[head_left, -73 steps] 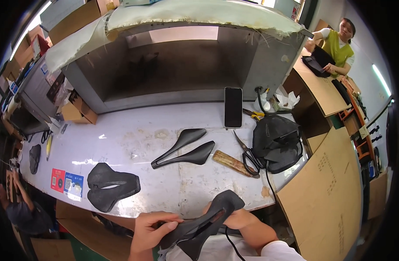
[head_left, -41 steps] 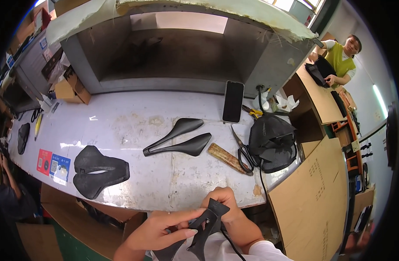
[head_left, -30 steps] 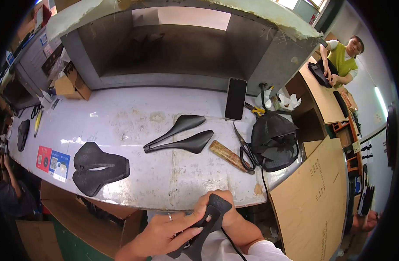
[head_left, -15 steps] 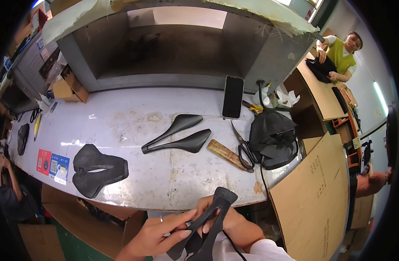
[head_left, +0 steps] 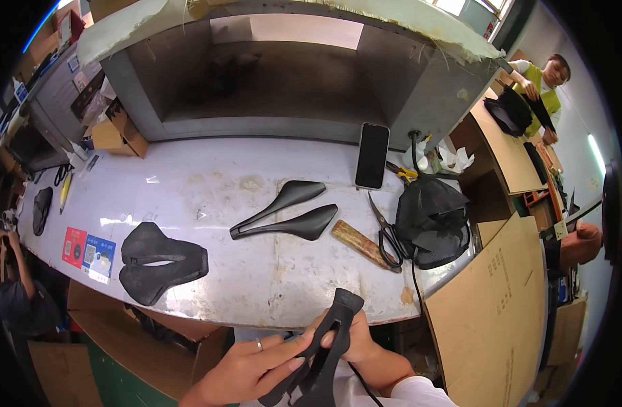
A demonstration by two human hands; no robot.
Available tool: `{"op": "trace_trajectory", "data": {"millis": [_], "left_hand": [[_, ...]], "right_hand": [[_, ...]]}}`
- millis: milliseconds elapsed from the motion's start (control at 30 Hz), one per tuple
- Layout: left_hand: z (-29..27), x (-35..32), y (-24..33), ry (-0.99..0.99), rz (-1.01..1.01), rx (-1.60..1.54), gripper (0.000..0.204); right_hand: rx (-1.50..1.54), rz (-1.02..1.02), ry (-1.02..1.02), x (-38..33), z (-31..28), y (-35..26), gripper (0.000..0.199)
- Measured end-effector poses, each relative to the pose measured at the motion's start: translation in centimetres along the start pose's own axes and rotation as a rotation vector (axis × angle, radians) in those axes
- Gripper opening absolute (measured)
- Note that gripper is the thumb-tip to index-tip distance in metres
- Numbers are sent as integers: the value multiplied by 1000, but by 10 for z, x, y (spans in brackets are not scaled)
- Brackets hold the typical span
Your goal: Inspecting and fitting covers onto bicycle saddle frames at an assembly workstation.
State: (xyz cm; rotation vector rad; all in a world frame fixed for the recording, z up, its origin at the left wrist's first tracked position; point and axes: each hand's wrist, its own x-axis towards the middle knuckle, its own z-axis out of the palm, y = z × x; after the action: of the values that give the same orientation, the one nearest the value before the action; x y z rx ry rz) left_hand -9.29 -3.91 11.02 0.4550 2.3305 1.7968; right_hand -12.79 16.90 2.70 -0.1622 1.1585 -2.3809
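Note:
A black bicycle saddle [head_left: 347, 302] with a long central slot is held in front of me, below the table's near edge, nose pointing away. My left hand [head_left: 253, 366], with a ring on one finger, presses its fingers against the saddle's left side. From the right, my right hand [head_left: 362, 347] wraps round behind the saddle; some of its fingers are hidden. The saddle's rear runs out of the lower edge. On the table lie a smooth black forked saddle shell [head_left: 290, 220] and, farther left, a black textured saddle cover or pad [head_left: 155, 264].
At the right are scissors [head_left: 385, 237], a worn flat bar [head_left: 362, 244], a black mesh bundle [head_left: 429, 220], yellow-handled pliers [head_left: 407, 173] and a phone [head_left: 372, 156]. A grey metal housing [head_left: 270, 129] stands behind. Cardboard [head_left: 487, 312] leans right; a co-worker [head_left: 538, 88] handles dark material.
My view has shifted slightly, so the table things sit farther right. Both hands keep their hold on the saddle, which has barely moved. The co-worker has lifted a dark piece.

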Motion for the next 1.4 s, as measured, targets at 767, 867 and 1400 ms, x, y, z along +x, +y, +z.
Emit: {"op": "trace_trajectory", "data": {"millis": [767, 867, 1400], "left_hand": [[-2, -11, -31, -44, -214, -389, 46], [0, -12, -30, -52, -143, -361, 46], [10, -9, -31, -50, -171, -430, 59]], "right_hand": [[39, 436, -182, 19, 7, 6, 41], [-25, 374, -201, 12, 6, 8, 44], [333, 376, -58, 8, 2, -3, 62]]}}
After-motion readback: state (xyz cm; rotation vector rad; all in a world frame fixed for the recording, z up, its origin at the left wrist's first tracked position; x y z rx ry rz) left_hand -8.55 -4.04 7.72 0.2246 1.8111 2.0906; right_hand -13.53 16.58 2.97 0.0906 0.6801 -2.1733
